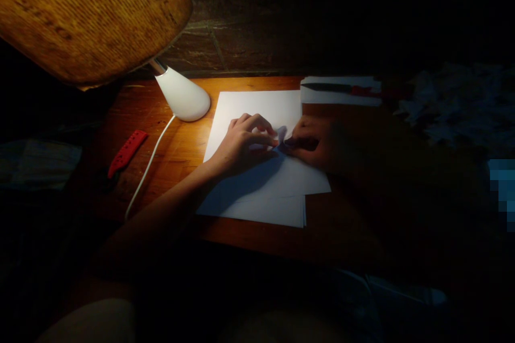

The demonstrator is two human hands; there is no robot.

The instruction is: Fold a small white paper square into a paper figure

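Between my hands is a small folded piece of paper [281, 135], bluish in the shadow. My left hand [251, 142] pinches its left side with thumb and fingertips. On the other side, my right hand [309, 142] grips it between thumb and bent fingers. Both hands are just over white paper sheets [241, 107] stacked on the wooden table [177, 144]. The top sheet sits askew on those below. The folded piece's exact shape is partly hidden by my fingers, and the right forearm fades into the dark.
A lamp with a white base [185, 96] and brown shade [96, 10] stands at the left; its white cord [151, 158] runs toward me. Left lies a red perforated handle [127, 153]. A knife [333, 87] rests on smaller paper [322, 97]. A dim heap of white pieces [454, 102] is right.
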